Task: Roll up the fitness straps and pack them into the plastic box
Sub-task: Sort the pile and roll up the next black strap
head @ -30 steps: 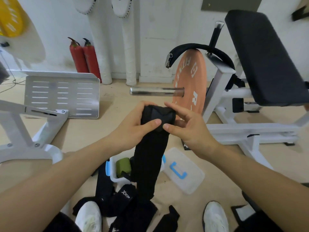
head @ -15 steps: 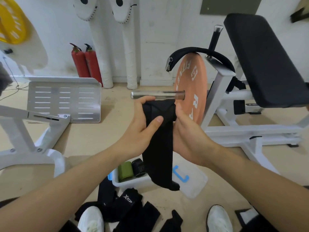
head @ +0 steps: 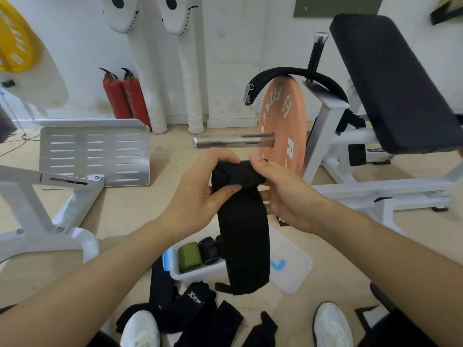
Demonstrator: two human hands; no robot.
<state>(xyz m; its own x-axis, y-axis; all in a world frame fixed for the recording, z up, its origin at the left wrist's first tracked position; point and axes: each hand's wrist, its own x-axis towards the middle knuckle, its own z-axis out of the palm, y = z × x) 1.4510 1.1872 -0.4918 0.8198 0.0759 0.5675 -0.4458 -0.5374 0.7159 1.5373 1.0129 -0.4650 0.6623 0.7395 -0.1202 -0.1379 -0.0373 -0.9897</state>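
Two hands up, left hand [head: 198, 196] and right hand [head: 288, 196], one black strap [head: 243, 234] between them. One plastic box [head: 198, 274] below, one lid [head: 293, 269] beside it. Inside I count two clear rolls: one green roll [head: 189, 256], one black roll [head: 208, 250]. Two fire extinguishers [head: 125, 96], two white shoes [head: 140, 329], one orange plate [head: 283, 126].

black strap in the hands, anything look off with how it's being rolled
The roll at the top of the black strap looks skewed: its layers cross diagonally between the left hand and right hand, not stacked squarely.
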